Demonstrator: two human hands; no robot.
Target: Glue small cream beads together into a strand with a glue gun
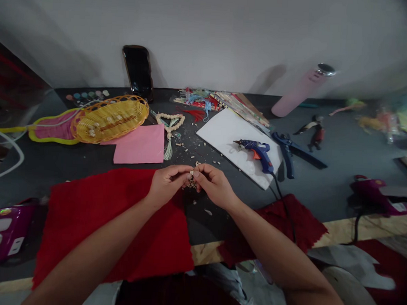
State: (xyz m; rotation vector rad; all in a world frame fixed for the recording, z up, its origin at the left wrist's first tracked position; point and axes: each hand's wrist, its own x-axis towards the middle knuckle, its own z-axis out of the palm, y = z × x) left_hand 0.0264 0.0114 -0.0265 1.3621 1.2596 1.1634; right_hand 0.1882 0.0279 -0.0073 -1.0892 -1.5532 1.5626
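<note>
Well, left hand [169, 182] near cloth edge [130, 173]

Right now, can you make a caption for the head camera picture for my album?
Fingers pinch a tiny pale piece over a small pile, beside red cloth.

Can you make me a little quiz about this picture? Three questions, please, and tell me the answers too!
1. True or false: the glue gun lies on the white sheet.
2. What colour is the basket? A) green, B) yellow, C) black.
3. How many hands have their fingertips at the small pale piece?

Key:
1. True.
2. B, yellow.
3. Two: the left hand and the right hand.
</note>
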